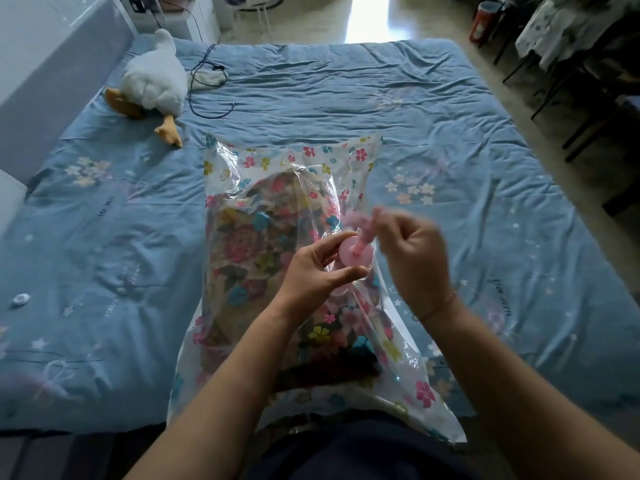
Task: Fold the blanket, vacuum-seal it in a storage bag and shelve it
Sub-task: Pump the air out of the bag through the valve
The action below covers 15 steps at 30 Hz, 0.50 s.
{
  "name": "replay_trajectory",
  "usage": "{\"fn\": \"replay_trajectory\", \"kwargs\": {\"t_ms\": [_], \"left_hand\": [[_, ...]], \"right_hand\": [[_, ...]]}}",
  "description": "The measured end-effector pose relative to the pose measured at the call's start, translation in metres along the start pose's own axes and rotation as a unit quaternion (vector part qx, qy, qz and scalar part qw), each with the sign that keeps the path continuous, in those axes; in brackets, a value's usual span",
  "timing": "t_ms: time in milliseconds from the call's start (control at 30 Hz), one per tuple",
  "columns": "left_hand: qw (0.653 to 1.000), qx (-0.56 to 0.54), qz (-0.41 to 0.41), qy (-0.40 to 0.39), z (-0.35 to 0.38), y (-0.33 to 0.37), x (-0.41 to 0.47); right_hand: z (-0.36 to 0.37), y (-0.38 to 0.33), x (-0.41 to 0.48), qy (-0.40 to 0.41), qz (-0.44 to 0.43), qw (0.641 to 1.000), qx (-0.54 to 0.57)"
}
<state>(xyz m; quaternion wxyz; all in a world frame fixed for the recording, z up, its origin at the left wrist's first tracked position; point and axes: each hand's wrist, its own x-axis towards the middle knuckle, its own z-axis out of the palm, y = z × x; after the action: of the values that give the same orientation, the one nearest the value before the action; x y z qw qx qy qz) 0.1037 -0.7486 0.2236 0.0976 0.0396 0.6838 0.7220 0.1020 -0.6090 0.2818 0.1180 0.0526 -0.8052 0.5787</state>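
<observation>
We're looking at the storage bag (294, 188) lying on the bed (450, 133) with the blanket (242, 244) inside. Our left hand (311, 271) is pinching the pink valve (355, 252); our right hand (412, 251), blurred, is gripping a pink piece (363, 225) at it.

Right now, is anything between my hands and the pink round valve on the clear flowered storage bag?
Nothing visible. The left hand already pinches the pink round valve, and the right hand holds a blurred pink piece at its centre.
</observation>
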Motion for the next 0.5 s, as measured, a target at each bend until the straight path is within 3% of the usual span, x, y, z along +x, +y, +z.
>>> {"fn": "replay_trajectory", "kwargs": {"t_ms": [67,100,233,300,433,500], "left_hand": [[1.0,0.001,0.001,-0.007,-0.001,-0.001,-0.002],[1.0,-0.003,-0.002,-0.006,-0.002,-0.001,-0.003],[1.0,-0.009,-0.007,-0.001,-0.003,0.004,0.004],[1.0,-0.005,-0.007,0.0,-0.002,0.002,0.004],[1.0,0.009,0.0,-0.01,0.0,-0.004,0.0],[1.0,-0.002,-0.007,-0.011,0.0,-0.004,-0.001]], "right_hand": [[0.002,0.015,-0.002,-0.075,0.073,0.991,-0.087],[-0.001,0.01,0.001,-0.072,0.067,0.991,-0.095],[-0.025,-0.043,0.016,0.101,-0.099,0.99,0.029],[-0.019,-0.039,0.012,0.138,-0.123,0.982,0.025],[0.004,0.019,-0.014,-0.017,0.052,0.997,-0.057],[0.001,0.016,-0.009,-0.029,0.059,0.995,-0.071]]}}
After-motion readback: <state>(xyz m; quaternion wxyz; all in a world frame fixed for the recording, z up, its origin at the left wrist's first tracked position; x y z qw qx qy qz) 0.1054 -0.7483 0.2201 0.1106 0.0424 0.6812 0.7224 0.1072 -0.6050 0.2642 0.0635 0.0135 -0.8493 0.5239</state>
